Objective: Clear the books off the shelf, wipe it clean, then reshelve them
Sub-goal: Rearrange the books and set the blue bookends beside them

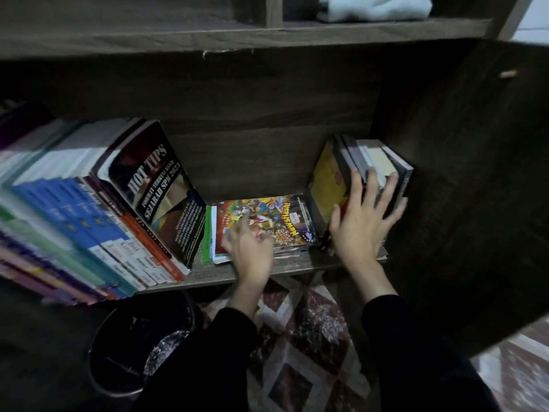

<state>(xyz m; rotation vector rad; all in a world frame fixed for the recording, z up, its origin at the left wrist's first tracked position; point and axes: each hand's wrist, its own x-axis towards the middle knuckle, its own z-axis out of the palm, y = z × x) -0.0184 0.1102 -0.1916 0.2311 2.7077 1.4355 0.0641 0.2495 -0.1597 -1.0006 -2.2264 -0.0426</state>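
Your right hand (359,227), fingers spread straight, presses flat against the upright books (371,162) at the right end of the shelf (252,273). Your left hand (249,251), blurred, lies on the flat magazine stack (267,224) mid-shelf; whether it grips cannot be told. A leaning row of books (89,203) fills the left. A pale cloth (374,7) sits on the board above.

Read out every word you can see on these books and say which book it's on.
"HOT TIPS": black book cover.
"SEJARAH SPM 2022": same cover.
"Newsflash!!": flat magazine, upside down.
"Kimia": a white spine.
Other spines and small print: too blurred.
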